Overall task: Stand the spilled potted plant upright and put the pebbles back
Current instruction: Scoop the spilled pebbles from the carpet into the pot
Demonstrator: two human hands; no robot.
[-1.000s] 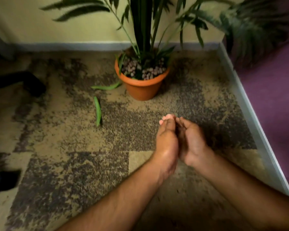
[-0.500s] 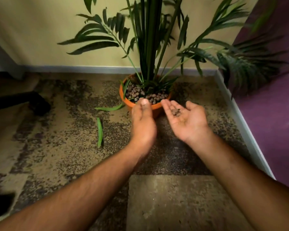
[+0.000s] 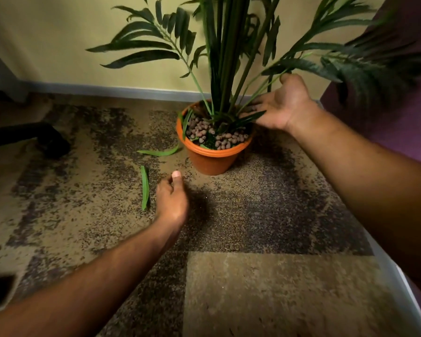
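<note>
Nearest, the left hand (image 3: 171,203) hangs loosely curled and empty over the carpet (image 3: 265,288), beside a fallen leaf (image 3: 145,187). Farther right, the right hand (image 3: 281,105) tilts open, palm up, at the rim of the upright pot (image 3: 212,158), fingers among the stems. This looks like tipping pebbles (image 3: 204,131) in; whether any remain in the palm I cannot tell, so next comes checking the floor for strays.

Both forearms are bare to the frame's edge, no sleeves showing. The left hand (image 3: 171,200) and right hand (image 3: 281,105) are bare too, fingernails short and plain.
</note>
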